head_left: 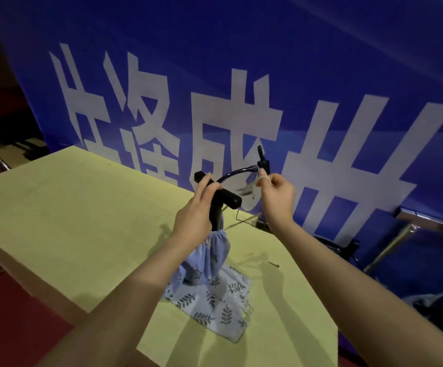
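Observation:
A black hand pump with a T-shaped handle (229, 198) stands upright on the yellow-green table (88, 223). A pale blue cloth bag with a leaf print (216, 295) is bunched around its lower body and spreads over the table. My left hand (197, 214) grips the pump's shaft just under the handle. A dark hose (235, 174) arcs from the handle up to a black nozzle head (263, 161). My right hand (277, 196) pinches something small and blurred at the hose's end, beside the nozzle.
A small metal needle (273, 264) lies on the table to the right of the cloth. A blue banner with large white characters (241, 88) hangs right behind the table. Metal chair frames (389, 245) stand at the right, red floor at the left.

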Action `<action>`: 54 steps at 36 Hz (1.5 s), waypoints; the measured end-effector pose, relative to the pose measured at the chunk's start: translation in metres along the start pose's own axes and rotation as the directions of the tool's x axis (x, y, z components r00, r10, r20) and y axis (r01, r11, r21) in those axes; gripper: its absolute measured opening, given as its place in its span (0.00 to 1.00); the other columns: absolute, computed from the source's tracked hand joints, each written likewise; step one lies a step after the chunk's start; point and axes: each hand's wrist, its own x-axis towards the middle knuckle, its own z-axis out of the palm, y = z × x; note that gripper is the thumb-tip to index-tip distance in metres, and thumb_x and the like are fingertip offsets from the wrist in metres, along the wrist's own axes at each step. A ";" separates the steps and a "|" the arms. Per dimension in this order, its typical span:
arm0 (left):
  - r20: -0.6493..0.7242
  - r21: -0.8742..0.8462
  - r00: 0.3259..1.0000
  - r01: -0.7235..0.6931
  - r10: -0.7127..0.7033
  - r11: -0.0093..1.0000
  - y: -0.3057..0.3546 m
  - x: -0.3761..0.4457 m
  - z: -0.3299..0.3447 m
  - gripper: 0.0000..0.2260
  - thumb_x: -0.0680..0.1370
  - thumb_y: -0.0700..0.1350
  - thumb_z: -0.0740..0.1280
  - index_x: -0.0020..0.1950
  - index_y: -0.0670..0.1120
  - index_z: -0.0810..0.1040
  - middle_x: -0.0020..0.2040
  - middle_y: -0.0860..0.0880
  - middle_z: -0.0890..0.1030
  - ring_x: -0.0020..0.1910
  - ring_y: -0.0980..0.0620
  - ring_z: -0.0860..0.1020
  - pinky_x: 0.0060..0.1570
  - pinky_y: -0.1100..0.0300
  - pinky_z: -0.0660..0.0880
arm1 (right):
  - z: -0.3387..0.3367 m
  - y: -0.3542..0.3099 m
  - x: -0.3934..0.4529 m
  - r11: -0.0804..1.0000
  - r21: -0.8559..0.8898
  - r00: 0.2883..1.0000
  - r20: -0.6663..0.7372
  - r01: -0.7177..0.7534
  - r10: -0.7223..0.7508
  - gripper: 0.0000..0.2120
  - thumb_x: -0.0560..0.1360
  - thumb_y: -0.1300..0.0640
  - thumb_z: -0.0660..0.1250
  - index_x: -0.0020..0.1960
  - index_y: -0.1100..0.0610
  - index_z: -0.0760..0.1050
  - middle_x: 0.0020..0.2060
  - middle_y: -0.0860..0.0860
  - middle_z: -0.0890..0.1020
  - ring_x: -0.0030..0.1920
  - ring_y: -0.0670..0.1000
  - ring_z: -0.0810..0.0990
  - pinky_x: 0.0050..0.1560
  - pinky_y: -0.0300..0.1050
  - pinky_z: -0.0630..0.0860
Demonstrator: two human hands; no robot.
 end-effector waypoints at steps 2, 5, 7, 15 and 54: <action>0.026 0.041 1.000 -0.017 0.015 0.999 0.003 0.000 -0.002 0.30 0.73 0.31 0.62 0.71 0.51 0.60 0.78 0.52 0.50 0.48 0.42 0.77 0.30 0.55 0.65 | 0.000 -0.018 0.002 0.999 0.032 0.999 0.011 0.043 -0.044 0.20 0.79 0.52 0.63 0.38 0.68 0.74 0.26 0.53 0.68 0.30 0.48 0.67 0.35 0.43 0.67; 0.067 0.129 0.996 -0.060 0.052 0.990 0.005 0.002 -0.005 0.33 0.73 0.30 0.61 0.72 0.55 0.59 0.77 0.52 0.48 0.56 0.44 0.73 0.32 0.56 0.65 | 0.002 -0.043 0.005 0.990 0.063 0.992 0.007 0.126 -0.126 0.21 0.79 0.52 0.63 0.38 0.69 0.73 0.27 0.57 0.69 0.32 0.50 0.69 0.36 0.44 0.68; 0.097 0.177 0.993 -0.079 0.062 0.981 0.007 0.003 -0.008 0.35 0.73 0.29 0.59 0.74 0.57 0.57 0.78 0.52 0.47 0.62 0.45 0.69 0.35 0.56 0.65 | 0.004 -0.060 0.006 0.985 0.055 0.987 -0.006 0.162 -0.162 0.21 0.78 0.53 0.63 0.38 0.70 0.73 0.26 0.52 0.68 0.30 0.48 0.67 0.35 0.44 0.67; 0.084 0.242 0.995 -0.064 0.045 0.968 0.003 0.005 -0.026 0.30 0.75 0.31 0.58 0.72 0.55 0.62 0.76 0.49 0.51 0.62 0.42 0.68 0.38 0.55 0.67 | 0.006 -0.086 0.010 0.990 0.068 0.991 -0.072 0.120 -0.115 0.18 0.79 0.52 0.61 0.34 0.60 0.74 0.27 0.52 0.71 0.31 0.52 0.71 0.37 0.52 0.75; -0.089 -0.310 0.979 -0.204 0.185 0.928 0.228 -0.047 0.031 0.18 0.75 0.53 0.67 0.62 0.49 0.70 0.50 0.55 0.71 0.48 0.52 0.70 0.51 0.58 0.63 | -0.215 -0.124 -0.028 0.864 -0.167 0.876 0.001 0.475 -0.482 0.20 0.77 0.54 0.66 0.32 0.67 0.71 0.21 0.48 0.65 0.25 0.45 0.62 0.30 0.41 0.63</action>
